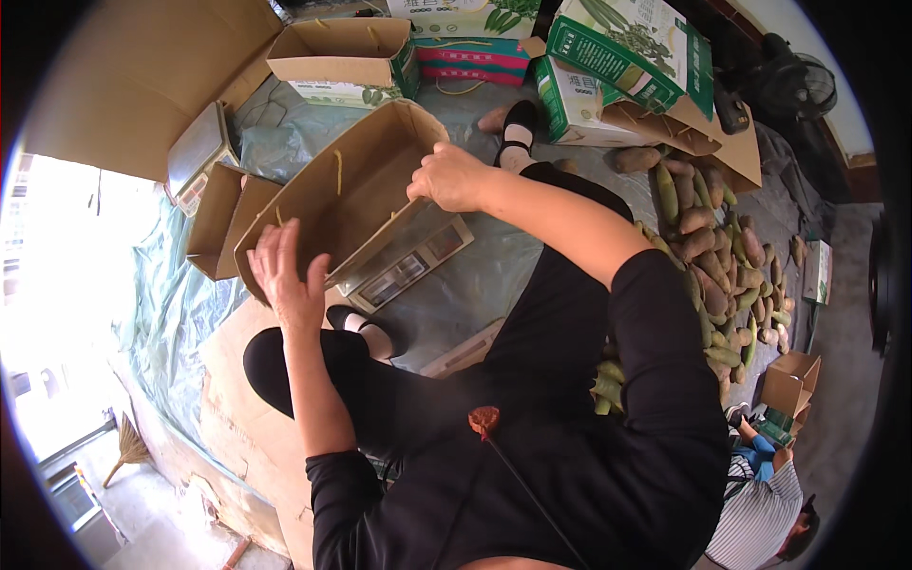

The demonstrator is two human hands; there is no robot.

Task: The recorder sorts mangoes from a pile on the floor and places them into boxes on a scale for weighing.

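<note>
In front of me, tilted, is an open-topped brown cardboard box point(313, 204) with yellow cord handles along its sides. Its bare inner walls show, with no goods visible inside. My right hand point(451, 178) is closed on the rim at the box's right end, fingers curled beside a cord. At the opposite end, my left hand point(288, 277) lies against the rim with fingers stretched and thumb apart. Below the box, near my left foot, a flat printed carton point(408, 266) rests on the plastic sheet.
Sweet potatoes point(698, 242) and long green vegetables point(668, 195) lie heaped at right. Printed cartons point(579, 104) and an open box point(332, 52) stand ahead. A small carton point(228, 218) and a scale point(201, 152) are left; a black fan point(798, 84) stands far right. Another person point(760, 503) works lower right.
</note>
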